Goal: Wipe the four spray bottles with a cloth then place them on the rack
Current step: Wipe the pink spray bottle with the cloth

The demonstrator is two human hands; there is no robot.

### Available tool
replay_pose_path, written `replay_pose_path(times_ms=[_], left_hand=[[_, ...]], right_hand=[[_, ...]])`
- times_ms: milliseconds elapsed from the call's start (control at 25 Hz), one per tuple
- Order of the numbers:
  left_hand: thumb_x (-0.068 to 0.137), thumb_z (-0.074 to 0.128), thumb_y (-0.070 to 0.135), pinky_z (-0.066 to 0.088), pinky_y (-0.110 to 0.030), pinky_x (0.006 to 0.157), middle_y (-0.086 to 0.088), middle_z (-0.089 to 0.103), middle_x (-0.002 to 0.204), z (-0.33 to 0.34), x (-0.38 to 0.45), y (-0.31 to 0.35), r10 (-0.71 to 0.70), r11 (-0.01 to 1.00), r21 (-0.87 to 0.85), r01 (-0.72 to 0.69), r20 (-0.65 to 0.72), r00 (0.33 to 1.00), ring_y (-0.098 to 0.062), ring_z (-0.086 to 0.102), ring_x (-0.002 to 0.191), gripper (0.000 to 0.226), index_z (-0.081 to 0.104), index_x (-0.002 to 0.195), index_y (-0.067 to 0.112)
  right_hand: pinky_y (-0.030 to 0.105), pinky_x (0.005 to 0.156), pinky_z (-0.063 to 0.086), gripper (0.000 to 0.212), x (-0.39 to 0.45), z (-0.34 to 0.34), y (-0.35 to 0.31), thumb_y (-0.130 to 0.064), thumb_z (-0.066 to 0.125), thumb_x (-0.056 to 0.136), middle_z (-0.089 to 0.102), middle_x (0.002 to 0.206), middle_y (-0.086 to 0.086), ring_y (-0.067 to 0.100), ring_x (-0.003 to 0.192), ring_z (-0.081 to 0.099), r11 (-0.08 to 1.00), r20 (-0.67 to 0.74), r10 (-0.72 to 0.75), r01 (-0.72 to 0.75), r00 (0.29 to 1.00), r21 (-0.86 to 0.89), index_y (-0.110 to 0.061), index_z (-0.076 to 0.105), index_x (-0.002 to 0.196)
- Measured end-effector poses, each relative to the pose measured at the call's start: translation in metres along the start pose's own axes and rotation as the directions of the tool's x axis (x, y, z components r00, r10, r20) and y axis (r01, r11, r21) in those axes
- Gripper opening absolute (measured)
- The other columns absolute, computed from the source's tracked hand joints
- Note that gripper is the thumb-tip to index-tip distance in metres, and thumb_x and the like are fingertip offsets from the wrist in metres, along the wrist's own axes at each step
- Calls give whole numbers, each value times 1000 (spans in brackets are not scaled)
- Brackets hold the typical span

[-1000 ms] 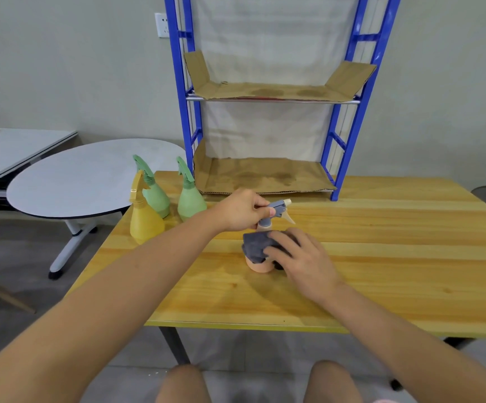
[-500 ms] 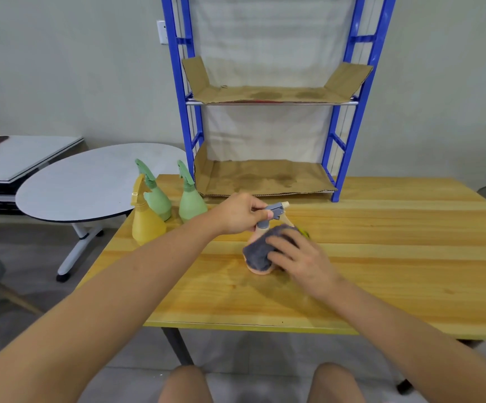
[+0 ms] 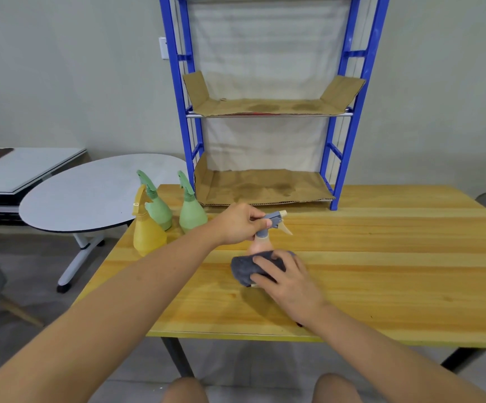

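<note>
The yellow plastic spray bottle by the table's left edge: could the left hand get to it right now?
Probably not at once: the left hand grips the peach spray bottle. Once freed, the way to the yellow plastic spray bottle looks open.

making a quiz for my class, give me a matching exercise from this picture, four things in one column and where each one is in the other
Things:
1. cloth
2. peach bottle
3. yellow bottle
4. cardboard

Places:
A. lines the rack's lower shelf
B. under the right hand, against a bottle
C. stands at the table's left edge, in front of a green bottle
D. held by its sprayer in the left hand

Pairs: 1-B, 2-D, 3-C, 4-A
</note>
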State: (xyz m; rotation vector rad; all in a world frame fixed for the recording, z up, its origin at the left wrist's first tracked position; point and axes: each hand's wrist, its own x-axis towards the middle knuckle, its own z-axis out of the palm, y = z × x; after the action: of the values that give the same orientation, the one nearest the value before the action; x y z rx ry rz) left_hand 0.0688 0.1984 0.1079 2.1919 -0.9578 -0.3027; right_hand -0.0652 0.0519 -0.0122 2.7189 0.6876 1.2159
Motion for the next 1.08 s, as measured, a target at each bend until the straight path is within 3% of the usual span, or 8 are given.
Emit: replay_pose_path(times_ms=[80,280,360,480,560,680,920,1080], left_hand=[[101,61,37,60,-50,88,-7,67,74,1,0,-1,-5,1000,-19,5,5,1000,-18,69,75,31,76,87,15],[103,54,45,60,-44,93,2,49,67,-3,-2,3,-76,982,-169,89,81,994,-16,57,74,45,62,77,10],[103,51,50,60,-43,95,4,54,67,-6,-2,1,-120,973,-186,137,99,988,-17,62,77,50,63,80,7],[104,53,45,59,-40,97,10,63,65,-7,-6,2,-155,941,-280,190,142,978,-14,64,80,42,70,79,16],[105,54,42,58,-39,98,-2,76,88,-6,-6,3,-173,910,-353,220,160,972,-16,69,93,42,76,95,8],[104,55,41,56,-44,101,-20,73,117,-6,-3,1,-205,886,-388,254,162,965,-25,69,109,49,72,112,-5],[105,55,39,57,-43,99,-3,69,80,-5,-1,2,-213,872,-402,279,200,956,-18,69,89,46,71,101,-4],[105,54,39,60,-37,90,-7,67,81,-3,-1,1,-209,867,-422,264,173,962,-24,72,95,48,70,99,-6]], right_hand=[[47,83,44,22,0,1,-4,-10,56,89,59,128,3,37,111,54,999,27,44,-44,999,-19,-23,63,105],[42,77,51,25,6,-11,-5,-8,50,83,60,117,9,33,102,55,993,61,106,-109,993,49,-18,63,101],[39,73,52,31,5,-27,5,-7,55,78,57,119,8,32,104,54,985,60,164,-166,985,35,-21,63,105],[35,67,53,45,8,-50,23,-5,66,76,53,119,6,28,99,51,949,63,314,-315,948,16,-24,60,117],[33,60,53,44,13,-57,31,-13,65,84,54,116,3,24,97,52,921,40,389,-389,920,-6,-25,58,126],[33,59,53,44,21,-52,33,-18,63,87,54,114,1,23,95,52,893,35,448,-449,893,11,-23,56,130],[35,60,55,46,28,-37,10,-17,68,82,55,114,3,26,92,57,933,86,354,-358,931,39,-19,58,127],[40,68,55,42,32,-36,24,-10,67,83,56,111,7,28,93,55,872,12,478,-477,878,111,-16,62,124]])
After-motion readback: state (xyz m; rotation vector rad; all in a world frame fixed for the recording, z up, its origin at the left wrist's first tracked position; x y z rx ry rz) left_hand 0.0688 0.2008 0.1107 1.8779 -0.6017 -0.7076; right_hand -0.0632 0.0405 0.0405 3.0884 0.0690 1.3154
